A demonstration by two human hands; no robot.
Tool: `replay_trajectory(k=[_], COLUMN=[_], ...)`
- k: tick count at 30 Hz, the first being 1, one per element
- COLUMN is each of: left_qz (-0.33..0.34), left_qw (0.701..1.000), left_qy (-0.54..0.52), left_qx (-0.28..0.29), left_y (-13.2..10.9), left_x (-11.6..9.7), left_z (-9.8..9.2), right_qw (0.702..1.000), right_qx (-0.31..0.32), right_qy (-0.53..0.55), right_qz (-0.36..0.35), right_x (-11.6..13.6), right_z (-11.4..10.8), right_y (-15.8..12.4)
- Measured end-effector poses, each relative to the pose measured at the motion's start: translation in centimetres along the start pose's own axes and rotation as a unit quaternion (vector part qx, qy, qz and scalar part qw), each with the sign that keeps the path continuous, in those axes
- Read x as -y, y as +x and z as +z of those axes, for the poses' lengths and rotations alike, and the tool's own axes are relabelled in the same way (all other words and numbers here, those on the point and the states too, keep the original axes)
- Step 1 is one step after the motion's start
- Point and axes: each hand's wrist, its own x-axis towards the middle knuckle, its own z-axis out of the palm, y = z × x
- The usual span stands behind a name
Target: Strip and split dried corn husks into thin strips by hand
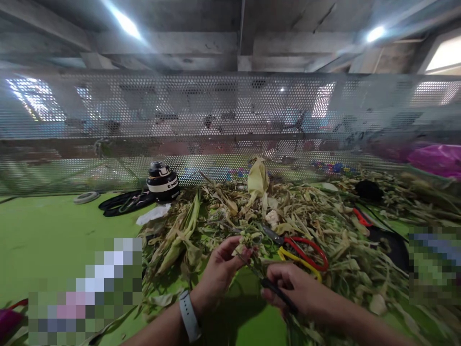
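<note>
My left hand (pixel 222 264), with a pale watch strap (pixel 189 317) on its wrist, pinches a small pale-green plant sprig (pixel 248 238) between thumb and fingertips. My right hand (pixel 288 286) is closed round a black-handled tool (pixel 277 292). Its thin metal end points at the sprig; I cannot tell exactly what kind of tool it is. Just beyond my right hand lie scissors (pixel 306 252) with one red and one yellow handle, on a heap of dried leaves and husks (pixel 223 206). A pale yellow husk (pixel 258 179) stands up at the back of the heap.
On the green table (pixel 54 221) are a black jug-like bottle (pixel 163 182), a tape roll (pixel 86 197), a flat black item (pixel 124 203) and white tissue (pixel 154 214). A perforated metal screen (pixel 216 110) runs behind. At right are a red-handled tool (pixel 362 217) and a purple bag (pixel 437 159).
</note>
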Motion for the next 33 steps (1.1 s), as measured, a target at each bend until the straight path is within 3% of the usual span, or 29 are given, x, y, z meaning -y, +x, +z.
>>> replay_trajectory(k=[8, 15, 19, 25, 27, 29, 33], left_qz=[0.009, 0.013, 0.0, 0.007, -0.005, -0.017, 0.02], left_qw=[1.0, 1.0, 1.0, 0.995, 0.992, 0.99, 0.993], left_qy=[0.019, 0.024, 0.015, -0.05, -0.058, -0.056, -0.034], left_qx=[0.003, -0.006, -0.02, -0.084, -0.109, -0.129, -0.108], left_y=[-0.1, 0.1, 0.0, 1.0, 1.3, 1.5, 1.6], left_x=[0.4, 0.6, 0.5, -1.7, -2.9, -4.0, -4.7], left_z=[0.1, -0.1, 0.0, -0.7, -0.9, -1.0, -0.9], right_qw=[0.999, 0.999, 0.998, 0.995, 0.976, 0.937, 0.866], right_qx=[0.029, -0.003, 0.033, 0.031, 0.063, 0.078, 0.019], right_qy=[0.031, 0.015, -0.007, -0.1, -0.21, -0.339, -0.49], right_qz=[0.025, 0.05, 0.059, -0.007, -0.015, -0.038, -0.094], right_x=[0.7, 0.4, 0.1, 0.4, 0.3, 0.1, -0.4], right_z=[0.2, 0.3, 0.5, -0.6, -1.2, -1.4, -0.3], right_y=[-0.1, 0.2, -0.3, -0.8, -0.9, -1.1, -1.4])
